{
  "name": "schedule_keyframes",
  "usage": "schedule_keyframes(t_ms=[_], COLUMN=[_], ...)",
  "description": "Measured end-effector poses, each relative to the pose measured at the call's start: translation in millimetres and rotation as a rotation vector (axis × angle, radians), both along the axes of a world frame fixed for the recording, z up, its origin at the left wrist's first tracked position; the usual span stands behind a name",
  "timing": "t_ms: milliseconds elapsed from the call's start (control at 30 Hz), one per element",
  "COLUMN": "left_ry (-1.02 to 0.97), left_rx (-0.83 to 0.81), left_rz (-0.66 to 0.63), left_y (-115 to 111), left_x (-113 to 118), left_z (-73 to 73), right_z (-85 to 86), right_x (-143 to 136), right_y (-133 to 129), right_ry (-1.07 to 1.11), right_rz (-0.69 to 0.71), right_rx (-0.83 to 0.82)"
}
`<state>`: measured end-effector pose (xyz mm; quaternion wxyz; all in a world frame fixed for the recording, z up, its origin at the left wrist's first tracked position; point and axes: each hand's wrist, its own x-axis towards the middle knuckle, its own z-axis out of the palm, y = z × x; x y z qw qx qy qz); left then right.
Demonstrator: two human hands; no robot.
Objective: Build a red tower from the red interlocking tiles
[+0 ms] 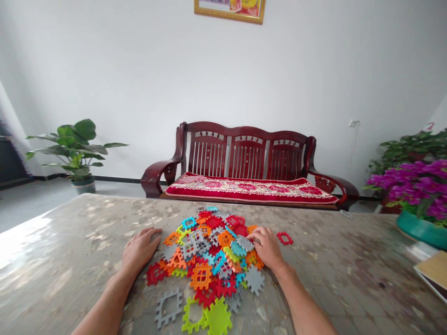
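A heap of flat plastic interlocking tiles point(213, 251) with notched edges lies mid-table, in red, orange, grey, blue and lime green. My left hand point(139, 247) rests on the tabletop left of the heap, fingers stretched out and holding nothing. On the other side, my right hand point(267, 245) is at the heap's edge, its fingers extended beside a grey tile point(245, 243); whether they touch it I cannot tell. Closest to me are a grey frame tile point(159, 311), a lime green frame tile point(187, 316) and a solid lime green tile point(218, 318). Many tiles overlap and hide others.
A patterned cover lies over the table point(349, 279). One red ring tile point(285, 238) sits apart at right. Further right are purple flowers in a teal pot point(421, 229) and a box-like item point(435, 270). Behind stand a wooden bench point(246, 156) and a potted plant point(82, 149).
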<state>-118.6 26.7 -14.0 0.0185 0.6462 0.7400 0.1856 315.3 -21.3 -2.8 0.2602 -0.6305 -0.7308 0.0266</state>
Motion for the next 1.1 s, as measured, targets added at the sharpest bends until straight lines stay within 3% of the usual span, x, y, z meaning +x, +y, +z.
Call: schedule_keyframes(t_ms=[500, 867, 1100], left_ry=[0.006, -0.015, -0.022], left_rx=[-0.023, -0.008, 0.018], left_rz=[-0.001, -0.002, -0.015], left_y=[-1.6, -1.3, 0.5], left_x=[1.3, 1.4, -1.3], left_z=[1.8, 2.0, -2.5], right_z=[4.7, 4.0, 2.7], right_x=[7.9, 9.4, 25.2], right_y=[5.5, -0.9, -4.6], right_ry=[-0.096, -0.047, -0.017], right_rz=[0.079, 0.006, -0.279], right_rx=[-0.24, 0.098, 0.229])
